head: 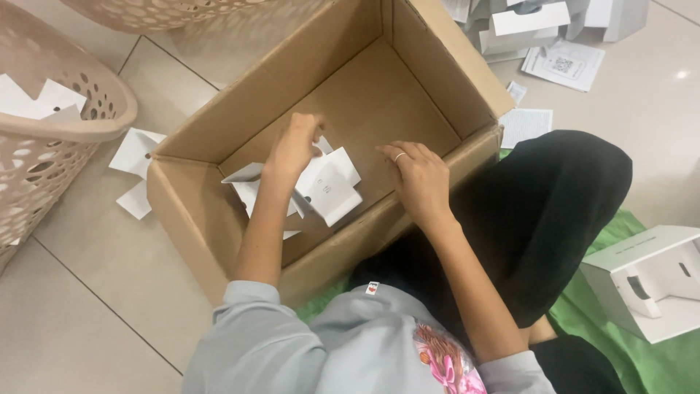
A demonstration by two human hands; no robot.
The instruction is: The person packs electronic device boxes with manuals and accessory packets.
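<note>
Inside the open cardboard box point(408, 87) on the tiled floor point(87, 292), both of the person's hands reach down toward a small heap of folded white card pieces point(332, 186) lying against the near wall of the box. Their left hand point(294, 146) rests on top of the heap with its fingers curled down onto 1 piece, though whether they actually pinch it cannot be told from this angle. Their right hand point(417, 175), a ring on 1 finger, hovers just beside the heap with fingers loosely bent and holding nothing. More white pieces point(135, 157) lie on the floor just outside the box's left wall, near a beige perforated basket point(87, 124) that holds others. A white folded carton point(649, 281) sits on green cloth point(620, 343) at the right, and printed leaflets point(563, 64) lie beyond the box.
</note>
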